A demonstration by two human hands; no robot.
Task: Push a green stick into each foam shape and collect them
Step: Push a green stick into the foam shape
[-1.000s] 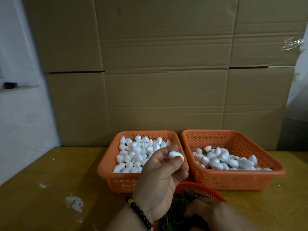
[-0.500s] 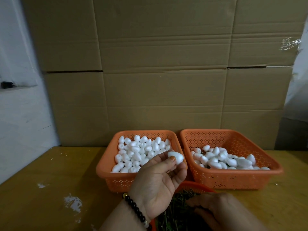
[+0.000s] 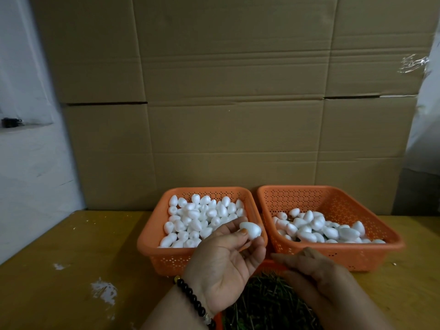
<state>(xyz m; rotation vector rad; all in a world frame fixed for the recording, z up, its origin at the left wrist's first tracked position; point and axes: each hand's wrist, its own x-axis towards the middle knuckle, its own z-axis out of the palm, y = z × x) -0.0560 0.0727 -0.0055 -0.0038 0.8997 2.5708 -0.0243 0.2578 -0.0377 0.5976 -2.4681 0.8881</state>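
My left hand [image 3: 221, 265], palm up with a dark bead bracelet at the wrist, pinches a white egg-shaped foam piece [image 3: 251, 230] between thumb and fingertips in front of the left orange basket [image 3: 147, 244]. That basket is full of bare foam shapes [image 3: 202, 217]. My right hand [image 3: 319, 279] hovers back-up over a heap of green sticks [image 3: 266, 303] in a near orange basket [image 3: 273, 262], its fingers pointing left toward the foam piece. Whether it holds a stick is hidden. The right orange basket [image 3: 390, 236] holds several more foam shapes [image 3: 328, 231].
The baskets stand on a yellow wooden table [image 3: 71, 258] with white paint marks at the left. A wall of cardboard boxes [image 3: 226, 103] rises straight behind the baskets. A white wall borders the table on the left.
My right hand has lifted out of the green sticks and moved up and left toward the foam piece. My left hand has sunk slightly and kept its hold on the foam piece.
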